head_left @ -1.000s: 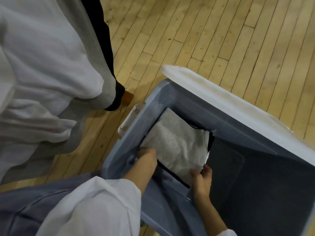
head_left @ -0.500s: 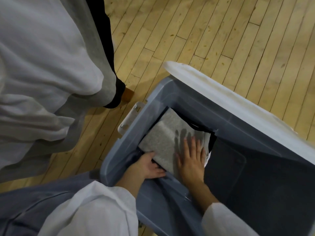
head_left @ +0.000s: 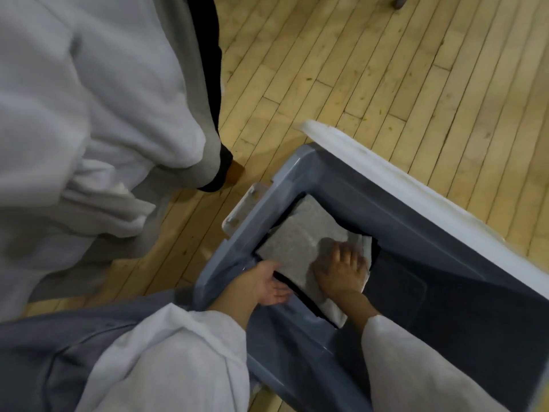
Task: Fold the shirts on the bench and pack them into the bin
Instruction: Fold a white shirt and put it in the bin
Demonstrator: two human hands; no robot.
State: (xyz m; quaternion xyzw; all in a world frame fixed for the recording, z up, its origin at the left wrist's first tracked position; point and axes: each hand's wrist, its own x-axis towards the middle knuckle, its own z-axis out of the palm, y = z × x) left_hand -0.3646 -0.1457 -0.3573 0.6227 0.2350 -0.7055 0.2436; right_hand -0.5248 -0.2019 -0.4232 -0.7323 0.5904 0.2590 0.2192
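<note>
A folded grey shirt (head_left: 300,237) lies in the left end of the grey-blue bin (head_left: 401,215), on top of something dark. My right hand (head_left: 341,270) lies flat on the shirt with its fingers straight, pressing it down. My left hand (head_left: 264,285) reaches in beside the shirt's near-left edge, palm turned up and fingers relaxed, touching the edge; it holds nothing that I can see. White, grey and black shirts (head_left: 98,114) hang in a pile over the bench at the left; the bench itself is hidden beneath them.
The bin's white lid (head_left: 416,185) leans along its far rim, and a white latch handle (head_left: 242,209) sticks out at its left end. Wooden floor (head_left: 356,69) surrounds the bin. A blue-grey garment (head_left: 44,352) lies at the lower left.
My right hand went from holding the shirt's near corner to lying flat on top and has slid toward the shirt's right edge. My left hand drew back from the shirt's corner to its near edge.
</note>
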